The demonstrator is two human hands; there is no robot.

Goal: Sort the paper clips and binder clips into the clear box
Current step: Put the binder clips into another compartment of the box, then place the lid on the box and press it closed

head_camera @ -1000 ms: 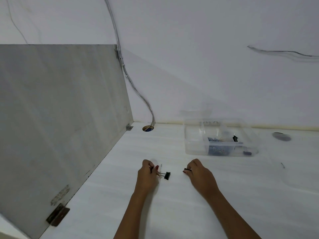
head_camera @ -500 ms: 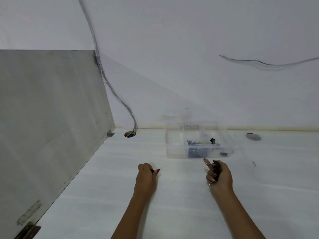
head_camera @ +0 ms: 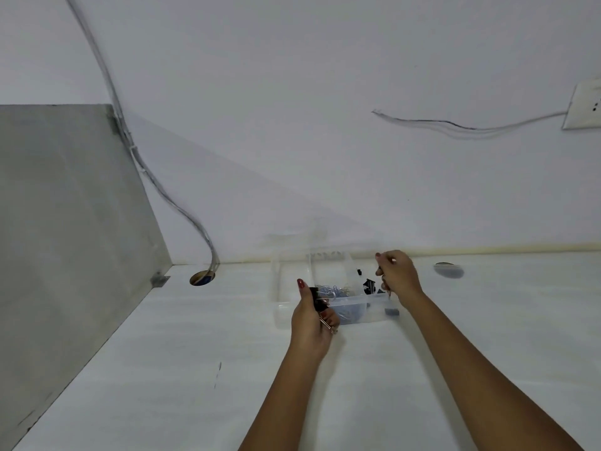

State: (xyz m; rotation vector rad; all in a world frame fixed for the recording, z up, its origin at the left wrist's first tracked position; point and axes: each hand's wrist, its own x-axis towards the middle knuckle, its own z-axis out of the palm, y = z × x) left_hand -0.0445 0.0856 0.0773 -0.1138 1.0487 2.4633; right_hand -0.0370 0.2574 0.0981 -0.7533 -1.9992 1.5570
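A clear plastic box (head_camera: pixel 286 297) with dividers stands on the white table near the wall. One compartment holds a heap of paper clips (head_camera: pixel 338 292); the compartment to its right holds black binder clips (head_camera: pixel 369 285). My left hand (head_camera: pixel 312 320) is at the box's front edge, shut on a black binder clip (head_camera: pixel 318 302) with metal arms. My right hand (head_camera: pixel 395 276) hovers over the right compartment with fingers pinched; what it holds is too small to make out.
A grey side panel (head_camera: pixel 65 239) walls off the left. A cable (head_camera: pixel 156 183) runs down the wall into a round table hole (head_camera: pixel 202 277). A round grommet cover (head_camera: pixel 448 271) lies right of the box. A wall socket (head_camera: pixel 585 105) sits far right.
Both hands have risen from the table to the box. The left hand now holds a binder clip at the front edge; the right hand has moved over the right compartment.
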